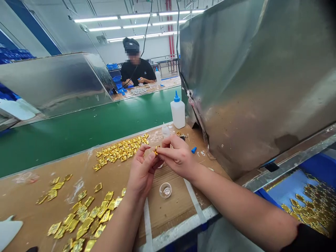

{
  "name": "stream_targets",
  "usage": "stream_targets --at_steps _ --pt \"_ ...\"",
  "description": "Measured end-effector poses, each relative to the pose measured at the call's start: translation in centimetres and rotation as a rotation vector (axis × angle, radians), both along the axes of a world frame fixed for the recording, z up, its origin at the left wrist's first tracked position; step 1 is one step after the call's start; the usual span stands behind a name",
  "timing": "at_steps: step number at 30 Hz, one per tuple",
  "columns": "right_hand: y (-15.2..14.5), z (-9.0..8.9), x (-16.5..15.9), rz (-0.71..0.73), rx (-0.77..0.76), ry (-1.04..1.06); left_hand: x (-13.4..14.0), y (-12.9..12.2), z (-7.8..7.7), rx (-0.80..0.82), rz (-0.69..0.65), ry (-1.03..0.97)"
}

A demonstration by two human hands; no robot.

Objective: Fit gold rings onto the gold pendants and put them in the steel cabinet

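My left hand point(141, 171) and my right hand point(180, 157) meet above the worktable, fingers closed in a pinch. Between their fingertips is a small shiny gold piece point(156, 150) with a curved, ring-like edge; the fingers hide most of it. Below them stands a small clear plastic cup point(165, 190) with a little clear stuff inside. Beyond my hands lies a cluster of gold pieces point(123, 148). More flat, framed gold pieces point(86, 217) are scattered left of my left forearm.
A white squeeze bottle point(178, 113) with a blue tip stands by a large metal panel point(252, 87) on the right. Nearby are a small white bottle point(166, 130) and a blue cap point(194, 150). A green belt point(78, 131) runs behind; a co-worker point(138, 71) sits across it. A blue bin point(275, 190) holds gold pieces.
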State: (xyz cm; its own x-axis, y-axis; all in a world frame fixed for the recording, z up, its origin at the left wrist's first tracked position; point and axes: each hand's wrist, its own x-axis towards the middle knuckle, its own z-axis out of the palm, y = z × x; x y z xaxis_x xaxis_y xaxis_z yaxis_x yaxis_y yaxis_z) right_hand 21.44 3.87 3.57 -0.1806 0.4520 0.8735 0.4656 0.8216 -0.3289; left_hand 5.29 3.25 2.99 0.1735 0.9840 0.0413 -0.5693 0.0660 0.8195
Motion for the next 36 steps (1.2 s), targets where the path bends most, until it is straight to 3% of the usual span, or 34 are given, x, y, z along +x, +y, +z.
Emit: stream_targets --at_steps 11,21,30,36 --pt "0.3 -0.2 -0.1 0.099 -0.12 0.132 0.4 -0.2 0.1 -0.036 0.008 -0.046" --pt "0.5 -0.6 -0.3 0.129 -0.109 0.157 0.1 0.1 -0.3 -0.029 0.036 -0.005" --pt "0.1 0.1 -0.6 0.208 -0.222 0.265 -0.3 0.1 0.5 0.026 0.087 -0.053" --pt "-0.1 0.4 -0.8 0.19 -0.259 0.331 -1.0 0.3 0.2 -0.073 0.087 -0.117"
